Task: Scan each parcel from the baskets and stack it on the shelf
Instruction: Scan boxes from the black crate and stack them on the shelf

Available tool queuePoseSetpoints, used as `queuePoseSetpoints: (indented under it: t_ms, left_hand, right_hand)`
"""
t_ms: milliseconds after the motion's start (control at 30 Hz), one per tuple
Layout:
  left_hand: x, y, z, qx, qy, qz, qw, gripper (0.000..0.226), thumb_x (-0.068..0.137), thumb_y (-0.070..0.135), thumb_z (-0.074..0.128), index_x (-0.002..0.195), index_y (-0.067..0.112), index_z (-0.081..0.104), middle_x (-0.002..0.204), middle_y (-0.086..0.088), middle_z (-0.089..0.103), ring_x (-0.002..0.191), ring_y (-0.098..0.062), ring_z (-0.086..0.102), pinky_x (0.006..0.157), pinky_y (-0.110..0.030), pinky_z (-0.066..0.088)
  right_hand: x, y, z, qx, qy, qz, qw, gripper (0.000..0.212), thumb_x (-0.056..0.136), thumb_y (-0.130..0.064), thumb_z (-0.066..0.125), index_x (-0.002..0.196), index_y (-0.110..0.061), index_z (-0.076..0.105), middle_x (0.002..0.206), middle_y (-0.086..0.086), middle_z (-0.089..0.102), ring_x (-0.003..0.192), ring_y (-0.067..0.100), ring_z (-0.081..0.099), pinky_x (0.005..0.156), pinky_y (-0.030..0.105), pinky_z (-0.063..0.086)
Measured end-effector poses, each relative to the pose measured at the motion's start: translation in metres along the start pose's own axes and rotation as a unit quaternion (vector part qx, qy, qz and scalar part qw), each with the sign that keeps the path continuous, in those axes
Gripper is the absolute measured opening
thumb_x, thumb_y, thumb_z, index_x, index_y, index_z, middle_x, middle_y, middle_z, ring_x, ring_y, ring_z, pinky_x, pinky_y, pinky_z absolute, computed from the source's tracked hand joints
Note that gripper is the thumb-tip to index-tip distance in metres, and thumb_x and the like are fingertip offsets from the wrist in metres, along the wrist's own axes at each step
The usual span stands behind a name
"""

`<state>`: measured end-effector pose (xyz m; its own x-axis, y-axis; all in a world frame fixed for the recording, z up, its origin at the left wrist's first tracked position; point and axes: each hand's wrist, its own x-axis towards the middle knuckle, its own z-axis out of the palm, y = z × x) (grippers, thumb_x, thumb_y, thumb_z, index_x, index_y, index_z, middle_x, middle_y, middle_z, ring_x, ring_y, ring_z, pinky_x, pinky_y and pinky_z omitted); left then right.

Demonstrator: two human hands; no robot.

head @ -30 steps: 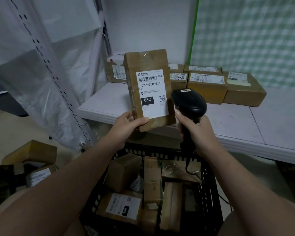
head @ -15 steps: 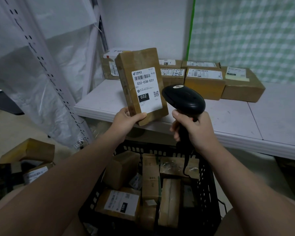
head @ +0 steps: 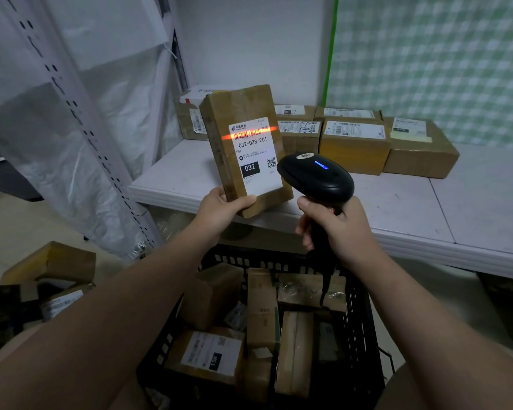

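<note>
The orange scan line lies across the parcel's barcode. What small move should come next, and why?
Probably the left hand should carry the brown cardboard parcel forward onto the white shelf, beside the cardboard boxes. The black handheld scanner in the right hand shows a blue light and its line crosses the barcode, so the scan looks done.

My left hand (head: 224, 208) pinches the brown cardboard parcel (head: 243, 113) low down — my right hand (head: 335, 229) wraps the black plastic scanner (head: 317, 179), forefinger probably on its trigger.
</note>
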<state>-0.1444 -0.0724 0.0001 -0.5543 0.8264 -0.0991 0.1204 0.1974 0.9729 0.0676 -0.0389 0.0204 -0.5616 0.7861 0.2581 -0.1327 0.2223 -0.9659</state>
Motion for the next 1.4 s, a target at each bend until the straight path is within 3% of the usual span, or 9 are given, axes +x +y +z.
queuePoseSetpoints:
  t_ms: [100, 267, 600, 700, 800, 867, 967, 1100, 1400]
  left_hand:
    - [-0.005, 0.000, 0.001, 0.012, -0.028, -0.016, 0.999, 0.030, 0.080, 0.033, 0.076, 0.102, 0.020, 0.060, 0.104, 0.004, 0.069, 0.094, -0.010, 0.064, 0.082, -0.024, 0.049]
    - [-0.019, -0.011, 0.008, -0.061, -0.118, -0.110, 0.985, 0.037, 0.083, 0.033, 0.071, 0.111, 0.009, 0.065, 0.098, -0.006, 0.075, 0.092, -0.018, 0.071, 0.085, -0.029, 0.056]
    - [-0.004, 0.006, -0.003, -0.108, -0.030, -0.216, 0.970, 0.046, 0.091, 0.046, 0.058, 0.116, 0.009, 0.050, 0.086, -0.015, 0.068, 0.075, -0.022, 0.069, 0.061, -0.027, 0.057]
    - [0.008, -0.001, -0.010, 0.010, -0.007, -0.139, 0.990, 0.082, 0.080, 0.068, 0.057, 0.134, 0.010, 0.041, 0.103, -0.015, 0.069, 0.088, -0.022, 0.070, 0.069, -0.031, 0.058]
    - [0.012, -0.010, -0.025, 0.236, 0.098, 0.033, 0.966, 0.109, 0.069, 0.071, 0.066, 0.151, 0.022, 0.015, 0.146, -0.012, 0.034, 0.134, -0.028, 0.036, 0.108, -0.048, 0.037]
    - [0.013, -0.008, -0.038, 0.439, 0.117, 0.187, 0.871, 0.109, 0.070, 0.066, 0.068, 0.153, 0.026, 0.010, 0.153, -0.009, 0.020, 0.141, -0.030, 0.017, 0.116, -0.050, 0.016]
    - [0.032, -0.003, -0.051, 0.602, -0.007, 0.321, 0.731, 0.082, 0.082, 0.056, 0.061, 0.151, 0.027, 0.026, 0.158, -0.003, 0.022, 0.147, -0.027, 0.012, 0.117, -0.045, -0.004]
    - [0.062, 0.000, -0.060, 0.548, 0.010, 0.334, 0.767, 0.039, 0.094, 0.030, 0.057, 0.131, 0.017, 0.055, 0.134, -0.004, 0.056, 0.123, -0.027, 0.050, 0.102, -0.039, 0.035]
    - [0.113, 0.000, -0.079, 0.570, 0.109, 0.223, 0.783, 0.034, 0.097, 0.032, 0.050, 0.125, 0.014, 0.057, 0.125, -0.012, 0.054, 0.114, -0.034, 0.048, 0.080, -0.046, 0.047]
  right_hand:
    - [0.001, 0.001, 0.000, 0.007, -0.002, 0.006, 1.000, 0.010, 0.093, -0.012, 0.060, 0.084, -0.007, 0.062, 0.059, 0.016, 0.061, 0.042, 0.022, 0.054, 0.046, 0.030, 0.048]
    - [0.008, 0.006, 0.001, 0.005, -0.005, 0.052, 0.999, 0.014, 0.093, -0.018, 0.060, 0.088, -0.006, 0.063, 0.063, 0.016, 0.063, 0.048, 0.022, 0.057, 0.049, 0.029, 0.051]
    - [0.031, 0.033, 0.025, 0.093, 0.020, 0.180, 0.979, 0.015, 0.091, -0.027, 0.065, 0.105, -0.026, 0.062, 0.111, 0.000, 0.068, 0.103, 0.011, 0.065, 0.077, 0.028, 0.060]
    - [0.042, 0.041, 0.032, 0.128, 0.032, 0.207, 0.969, 0.020, 0.090, -0.024, 0.066, 0.110, -0.023, 0.063, 0.110, -0.001, 0.068, 0.106, 0.012, 0.064, 0.087, 0.034, 0.058]
    - [0.055, 0.047, 0.033, 0.132, 0.046, 0.229, 0.963, 0.030, 0.089, -0.026, 0.068, 0.117, -0.018, 0.064, 0.113, 0.002, 0.069, 0.109, 0.017, 0.064, 0.091, 0.036, 0.056]
    - [0.063, 0.049, 0.032, 0.132, 0.047, 0.240, 0.961, 0.028, 0.088, -0.028, 0.069, 0.114, -0.018, 0.064, 0.114, 0.004, 0.070, 0.109, 0.020, 0.065, 0.094, 0.037, 0.055]
    - [0.073, 0.051, 0.030, 0.133, 0.045, 0.248, 0.959, 0.030, 0.087, -0.029, 0.070, 0.113, -0.017, 0.064, 0.115, 0.005, 0.069, 0.108, 0.022, 0.065, 0.094, 0.041, 0.054]
    - [0.081, 0.049, 0.025, 0.155, 0.057, 0.237, 0.957, 0.030, 0.088, -0.024, 0.069, 0.114, -0.011, 0.064, 0.112, 0.008, 0.069, 0.105, 0.024, 0.067, 0.094, 0.045, 0.054]
    - [0.094, 0.051, 0.014, 0.127, 0.055, 0.234, 0.962, 0.025, 0.090, -0.027, 0.066, 0.102, -0.005, 0.065, 0.087, 0.010, 0.072, 0.070, 0.019, 0.067, 0.071, 0.034, 0.059]
